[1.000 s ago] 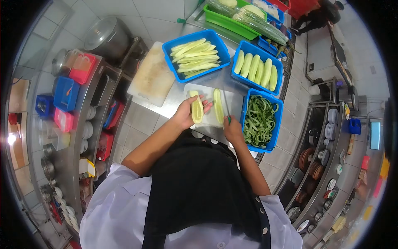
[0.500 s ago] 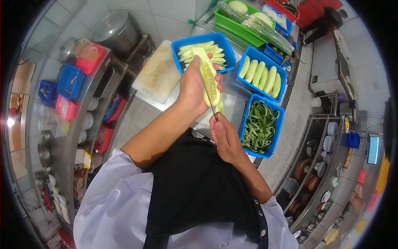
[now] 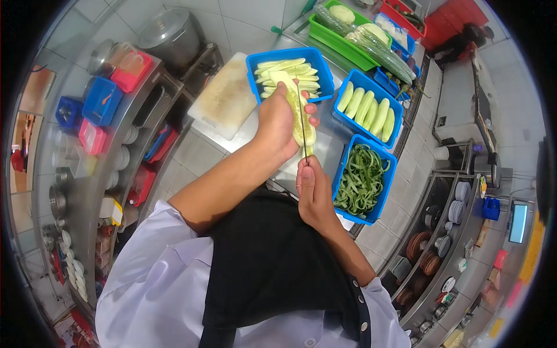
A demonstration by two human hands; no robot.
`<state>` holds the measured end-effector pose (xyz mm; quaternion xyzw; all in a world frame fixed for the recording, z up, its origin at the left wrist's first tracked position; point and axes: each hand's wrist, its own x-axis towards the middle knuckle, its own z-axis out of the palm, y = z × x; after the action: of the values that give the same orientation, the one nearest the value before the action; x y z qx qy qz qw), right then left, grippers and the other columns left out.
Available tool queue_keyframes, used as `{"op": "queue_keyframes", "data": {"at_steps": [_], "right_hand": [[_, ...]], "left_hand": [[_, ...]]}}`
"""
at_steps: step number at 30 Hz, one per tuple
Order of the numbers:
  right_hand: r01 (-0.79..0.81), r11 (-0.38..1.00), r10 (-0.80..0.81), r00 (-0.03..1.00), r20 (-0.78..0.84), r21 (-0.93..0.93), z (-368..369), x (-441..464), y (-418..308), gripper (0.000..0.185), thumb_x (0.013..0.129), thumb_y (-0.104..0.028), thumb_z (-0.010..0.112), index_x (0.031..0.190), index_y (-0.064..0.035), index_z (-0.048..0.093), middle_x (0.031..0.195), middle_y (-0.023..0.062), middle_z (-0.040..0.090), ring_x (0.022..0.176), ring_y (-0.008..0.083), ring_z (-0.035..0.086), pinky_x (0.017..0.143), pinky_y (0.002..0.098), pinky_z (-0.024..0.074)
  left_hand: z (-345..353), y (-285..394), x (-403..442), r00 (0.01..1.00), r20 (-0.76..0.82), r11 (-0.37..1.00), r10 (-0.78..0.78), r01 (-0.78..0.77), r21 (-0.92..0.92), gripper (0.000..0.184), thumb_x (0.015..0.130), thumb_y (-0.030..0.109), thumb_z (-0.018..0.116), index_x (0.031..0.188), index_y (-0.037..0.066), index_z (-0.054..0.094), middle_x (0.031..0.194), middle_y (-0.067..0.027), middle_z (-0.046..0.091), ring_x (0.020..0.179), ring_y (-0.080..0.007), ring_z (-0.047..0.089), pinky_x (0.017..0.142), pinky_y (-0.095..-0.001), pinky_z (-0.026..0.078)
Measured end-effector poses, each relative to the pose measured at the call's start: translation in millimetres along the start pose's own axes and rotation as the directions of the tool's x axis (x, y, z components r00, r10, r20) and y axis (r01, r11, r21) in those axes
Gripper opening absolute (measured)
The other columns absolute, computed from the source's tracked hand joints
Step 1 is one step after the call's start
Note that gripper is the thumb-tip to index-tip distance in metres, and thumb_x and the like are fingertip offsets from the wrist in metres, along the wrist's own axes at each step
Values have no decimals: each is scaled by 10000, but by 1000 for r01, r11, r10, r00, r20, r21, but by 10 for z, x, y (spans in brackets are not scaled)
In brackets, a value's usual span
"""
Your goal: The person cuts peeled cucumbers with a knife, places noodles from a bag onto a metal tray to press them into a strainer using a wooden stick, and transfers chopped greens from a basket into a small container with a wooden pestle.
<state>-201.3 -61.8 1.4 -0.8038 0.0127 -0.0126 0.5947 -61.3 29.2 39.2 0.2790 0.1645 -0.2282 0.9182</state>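
Observation:
My left hand [image 3: 275, 123] is wrapped around a peeled cucumber piece [image 3: 295, 110], its pale cut face with the seeds turned up. In my right hand [image 3: 314, 190] is the handle end of a knife [image 3: 303, 129], its thin dark blade lying lengthwise along the cucumber. How deep the edge sits I cannot tell. Just beyond my left hand, a blue basin [image 3: 331, 95] holds long cucumber strips [image 3: 284, 65]. Whole peeled cucumbers [image 3: 364, 110] fill a second blue basin [image 3: 395, 97] to the right. Green peelings [image 3: 361, 181] heap in a third blue basin [image 3: 387, 200] beside my right hand.
A white cutting board [image 3: 223, 98] lies left of the basins on the steel table [image 3: 278, 42]. Farther back, a green crate [image 3: 325, 37] holds wrapped vegetables. Shelves with dishes stand at left and right. Another person [image 3: 461, 43] is at the far right.
The knife blade has swung from the cucumber's left side to nearer its middle and right, now pointing more straight away from me. The view has shifted slightly. Both hands keep their grips.

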Motion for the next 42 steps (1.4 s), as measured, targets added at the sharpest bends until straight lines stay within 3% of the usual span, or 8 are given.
{"op": "queue_keyframes", "data": {"at_steps": [13,19,21,22,24,37,40,42], "right_hand": [[-37,999,36,999,-29,-8,30,55,21,310,1098,-262,377,1052,2,534,637,159,523,551,316,549,556,418,388],[9,997,-21,990,-143,-80,75,49,-31,288,1092,-229,383,1102,11,542,669,226,546,592,410,584,569,473,394],[124,972,-165,965,-203,-200,81,32,-116,281,1087,-214,399,1152,16,546,667,225,551,589,413,579,565,470,391],[127,972,-168,965,-202,-198,53,33,-100,281,1087,-214,399,1152,16,546,667,225,551,589,413,579,565,470,391],[-39,998,37,998,-44,-50,-32,6,-44,304,1084,-202,408,1242,23,538,668,233,554,580,411,576,559,470,387],[39,992,-52,993,-102,-119,36,99,70,306,1075,-167,403,1251,49,529,654,246,553,570,440,561,542,500,374],[42,991,-52,996,-75,-131,3,98,92,323,1069,-152,399,1294,58,496,706,257,592,602,440,586,563,503,403],[-28,996,21,996,-84,-87,-5,111,146,385,1064,-139,392,1392,60,413,958,287,664,770,438,653,656,475,474]], "left_hand": [[77,-69,-184,998,-35,997,-61,62,50,310,1106,330,290,1199,90,461,943,-70,547,753,-178,508,683,-354,461],[63,-122,-194,996,-66,996,-53,57,65,282,1106,320,294,1128,94,461,941,-70,551,781,-196,527,714,-389,486],[21,-104,-154,998,-35,998,-52,53,36,279,1107,322,292,1135,97,456,940,-71,554,789,-195,532,729,-394,485],[21,-69,-138,998,-34,998,-48,50,37,279,1107,322,292,1135,97,456,940,-71,554,789,-195,532,729,-394,485],[18,-24,-135,999,-29,999,-15,16,39,272,1109,316,289,1135,96,448,934,-73,554,783,-192,525,737,-388,481],[62,-132,-228,999,-35,996,-39,42,78,291,1111,304,267,1123,73,444,934,-78,542,777,-197,520,757,-398,500],[56,-109,-273,998,-49,995,-30,34,96,298,1107,295,281,1135,56,458,958,-86,554,809,-213,559,775,-406,511],[-7,-87,-289,987,23,966,-156,148,211,300,1103,278,304,1193,39,462,974,-97,578,872,-241,607,814,-409,523]]}}
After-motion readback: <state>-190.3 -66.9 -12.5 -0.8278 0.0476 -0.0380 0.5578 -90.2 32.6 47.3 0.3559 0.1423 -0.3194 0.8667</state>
